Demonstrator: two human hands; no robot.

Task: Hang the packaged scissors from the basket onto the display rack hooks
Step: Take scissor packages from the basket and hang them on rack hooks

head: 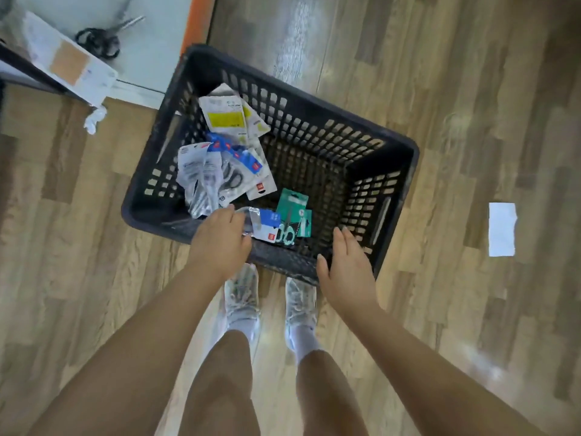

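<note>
The black plastic basket (pixel 314 158) sits on the wood floor (pixel 440 89) just ahead of the person's shoes (pixel 242 297), and all the scissor packs in view lie in its left half and along its near wall; the right half shows bare mesh. The left hand (pixel 220 239) reaches over the near rim with its fingers curled down onto a clear-fronted pack with a blue card (pixel 262 223); it appears to be pinching or about to pinch that pack's left end, though the fingertips hide the contact, so I cannot tell for sure that the grip is closed. That pack lies directly off the left fingertips, to their right, with its long axis running roughly left to right along the near wall. Touching it on the far side is a green-carded pack of scissors with pale green handles (pixel 292 220), standing more upright against the wall, handles down. Farther back and to the left lies a loose heap of packs (pixel 217 171), with a white and yellow card (pixel 226 118) beyond it. The right hand (pixel 345 262) hovers above the near rim with fingers straight and spread, holding nothing, well to the right of every pack. So the left hand is plainly the nearer one, and the pick likely calls for lifting the blue-carded pack up and toward the person. No hooks are clearly in view; only a white shelf edge (pixel 94 77) shows at upper left.
</note>
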